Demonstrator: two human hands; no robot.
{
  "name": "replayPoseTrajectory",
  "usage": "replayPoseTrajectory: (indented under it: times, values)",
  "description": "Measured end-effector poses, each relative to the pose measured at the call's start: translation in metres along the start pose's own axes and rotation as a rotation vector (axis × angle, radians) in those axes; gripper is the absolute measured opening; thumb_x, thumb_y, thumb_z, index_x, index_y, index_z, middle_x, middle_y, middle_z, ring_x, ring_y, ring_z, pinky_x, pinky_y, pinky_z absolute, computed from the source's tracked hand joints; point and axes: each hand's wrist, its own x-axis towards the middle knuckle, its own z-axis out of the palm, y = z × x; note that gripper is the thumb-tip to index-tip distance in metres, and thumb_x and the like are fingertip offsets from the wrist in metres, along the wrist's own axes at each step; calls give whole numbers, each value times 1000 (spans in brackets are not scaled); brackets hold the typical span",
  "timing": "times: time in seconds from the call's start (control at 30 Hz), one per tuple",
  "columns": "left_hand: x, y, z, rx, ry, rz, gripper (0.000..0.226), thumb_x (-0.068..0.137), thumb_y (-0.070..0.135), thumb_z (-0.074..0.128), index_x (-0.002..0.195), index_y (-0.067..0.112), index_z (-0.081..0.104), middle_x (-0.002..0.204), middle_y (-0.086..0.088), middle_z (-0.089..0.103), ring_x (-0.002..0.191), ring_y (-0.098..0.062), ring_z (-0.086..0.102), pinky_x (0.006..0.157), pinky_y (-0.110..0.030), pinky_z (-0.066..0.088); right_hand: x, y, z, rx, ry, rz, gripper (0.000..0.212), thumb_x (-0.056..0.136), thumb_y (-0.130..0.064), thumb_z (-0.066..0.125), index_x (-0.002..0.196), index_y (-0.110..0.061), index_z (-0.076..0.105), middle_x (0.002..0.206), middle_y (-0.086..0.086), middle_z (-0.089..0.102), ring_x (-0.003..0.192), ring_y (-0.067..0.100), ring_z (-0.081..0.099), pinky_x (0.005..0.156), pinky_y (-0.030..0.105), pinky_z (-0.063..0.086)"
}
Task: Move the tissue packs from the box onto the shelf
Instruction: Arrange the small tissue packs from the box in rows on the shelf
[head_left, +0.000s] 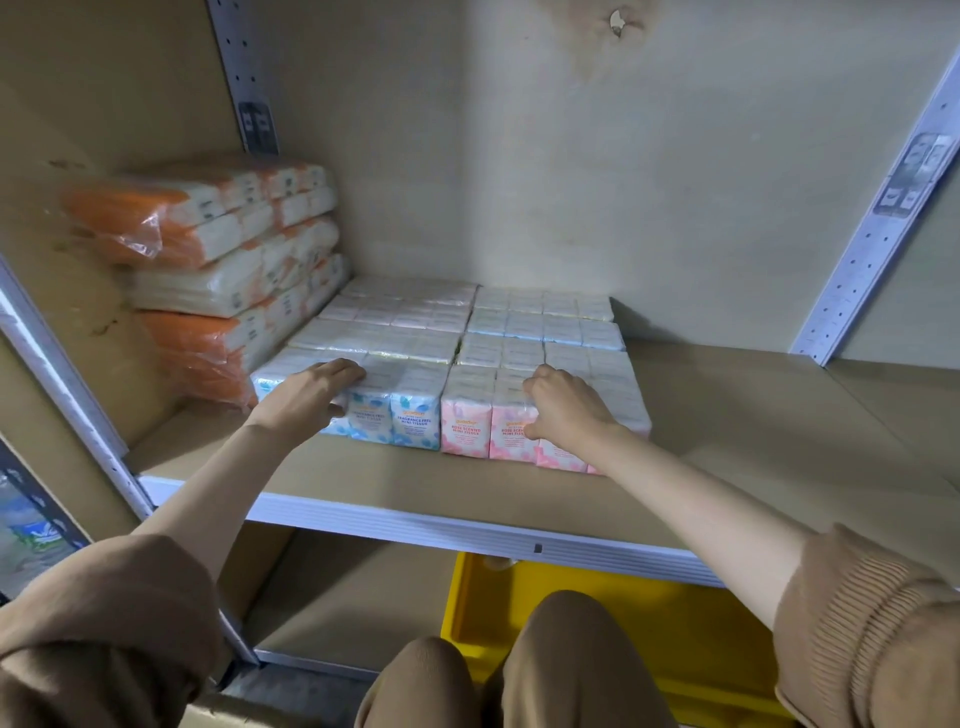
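Head view: a beige shelf with a white front rim holds orange packs stacked at its left, above a yellow bin. Rows of tissue packs fill the board, with a blue pack and a pink pack side by side in front. The left hand lies over the blue pack's top edge, fingers nearly straight. The right hand grips the pink pack, fingers curled on top and thumb on its face.

A shop's stock shelving at close range: a shelf with a white ribbed front rail, hung on slotted metal uprights, held rows of identical mini tissue packs, printed labels facing outward. Wrapped orange tissue bundles were stacked beside them, and a yellow crate stood below.
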Motion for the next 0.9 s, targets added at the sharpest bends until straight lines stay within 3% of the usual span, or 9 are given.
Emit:
replayPoseTrajectory:
  times: [0.1,0.2,0.27,0.53,0.9]
  values:
    - [0,5,-8,50,-84,-39,54,83,1,61,134,9,45,140,-5,46,122,-27,50,95,-39,44,-1,3,0,48,-23,5,20,79,-16,67,80,-5,51,120,13,51,106,29,54,69,31,39]
    - [-3,17,-19,133,-141,-71,53,85,8,60,135,14,42,143,-1,42,124,-26,49,97,-41,45,-3,6,-3,93,-36,-6,42,78,-24,70,110,2,58,124,13,51,110,29,53,86,35,48]
    - [-5,29,-23,148,-143,-69,50,87,10,58,135,16,43,144,1,42,124,-25,48,97,-40,45,-6,8,-8,121,-18,7,53,78,-29,71,118,2,56,126,14,51,113,30,53,94,38,47]
    - [-20,81,-30,130,-130,4,35,90,19,56,125,18,52,137,3,49,113,-25,55,85,-34,44,-30,17,-18,215,48,24,30,81,-16,64,105,2,64,117,15,62,106,32,58,90,41,50]
    - [-27,116,-27,80,-110,83,33,89,20,55,122,21,55,133,3,53,111,-24,56,88,-35,44,-55,22,-31,237,81,28,31,85,-16,61,114,-5,62,124,13,59,113,28,55,91,33,47]
